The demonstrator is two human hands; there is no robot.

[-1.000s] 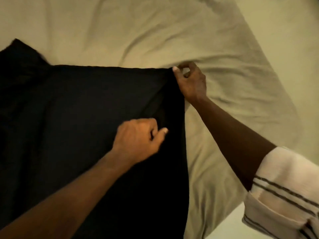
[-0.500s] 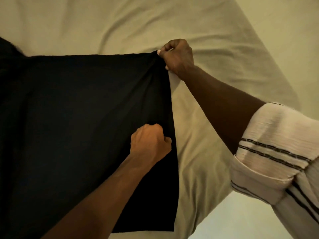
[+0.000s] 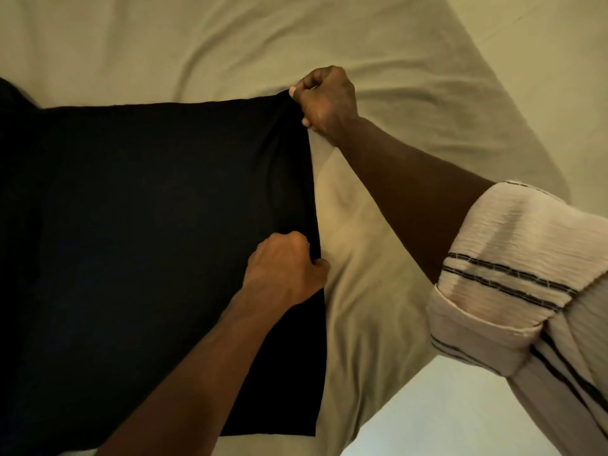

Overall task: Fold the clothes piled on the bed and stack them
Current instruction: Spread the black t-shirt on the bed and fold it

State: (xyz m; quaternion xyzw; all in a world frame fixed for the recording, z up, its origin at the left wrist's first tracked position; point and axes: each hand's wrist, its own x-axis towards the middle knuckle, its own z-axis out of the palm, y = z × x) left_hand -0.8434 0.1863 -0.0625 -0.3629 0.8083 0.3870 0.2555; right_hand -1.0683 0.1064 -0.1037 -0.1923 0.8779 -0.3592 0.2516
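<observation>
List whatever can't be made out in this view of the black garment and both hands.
All in the head view:
- Black garment: its left part is cut off by the frame edge, and it is too dark to tell its type or seams.
- Left hand: its fingertips are hidden behind its own knuckles at the garment's right edge.
- Right hand: curled fingers hide how much of the far corner it pinches.
- Other clothes or a stack: none in frame.

Far: wrinkled sheet (image 3: 230,37) lies open beyond the black cloth (image 3: 148,225).
Left: cloth covers the sheet.
Right: sheet strip beside the cloth, crossed by the right arm (image 3: 411,192).
Near right: floor (image 3: 444,413) past the sheet's edge.
</observation>
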